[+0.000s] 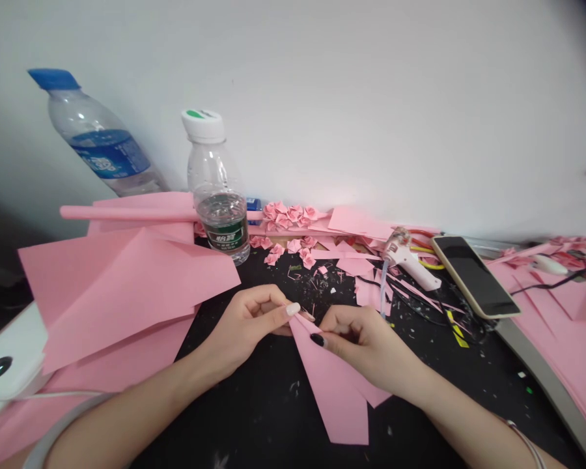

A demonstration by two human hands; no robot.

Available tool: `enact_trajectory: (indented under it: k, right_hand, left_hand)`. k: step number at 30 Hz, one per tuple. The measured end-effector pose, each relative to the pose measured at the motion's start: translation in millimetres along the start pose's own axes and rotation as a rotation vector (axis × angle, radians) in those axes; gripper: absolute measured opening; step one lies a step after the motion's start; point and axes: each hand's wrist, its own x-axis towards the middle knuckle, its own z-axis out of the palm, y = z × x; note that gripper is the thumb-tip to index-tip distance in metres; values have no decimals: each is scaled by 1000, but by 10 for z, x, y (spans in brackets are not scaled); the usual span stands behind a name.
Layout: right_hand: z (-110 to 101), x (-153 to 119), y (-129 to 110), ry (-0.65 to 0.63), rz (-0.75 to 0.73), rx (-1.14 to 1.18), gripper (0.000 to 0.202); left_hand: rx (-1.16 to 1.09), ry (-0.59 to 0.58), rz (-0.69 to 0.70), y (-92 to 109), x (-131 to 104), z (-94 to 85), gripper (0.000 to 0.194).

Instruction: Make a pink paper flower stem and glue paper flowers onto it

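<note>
Between my hands is a folded piece of pink paper point(339, 397), its wide end hanging toward me over the black table point(268, 417). My left hand point(256, 319) pinches the narrow top tip between thumb and fingers. Just to the right, my right hand point(366, 342) grips the paper's upper right edge, with the thumb on top. Fingers behind the paper are partly hidden. Small pink paper roses point(290, 215) lie beyond my hands by the wall.
Large pink sheets point(141, 280) lie at the left beside a water bottle point(219, 195); a blue-capped bottle point(107, 143) leans behind. On the right are a glue gun point(413, 260), a phone point(476, 273), cables and more pink paper point(557, 339). Paper scraps point(322, 280) litter the table.
</note>
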Motion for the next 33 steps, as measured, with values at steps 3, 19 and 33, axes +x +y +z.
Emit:
enact_trajectory:
  k: [3, 19, 33]
  right_hand:
    - [8, -2, 7, 25, -14, -40, 20]
    - [7, 2, 1, 32, -18, -72, 21]
    - [-13, -11, -8, -15, -15, 64, 22]
  left_hand:
    - [1, 12, -15, -1, 4, 9, 17]
    - [12, -4, -3, 0, -7, -16, 17]
    - [-53, -55, 33, 0, -7, -33, 17]
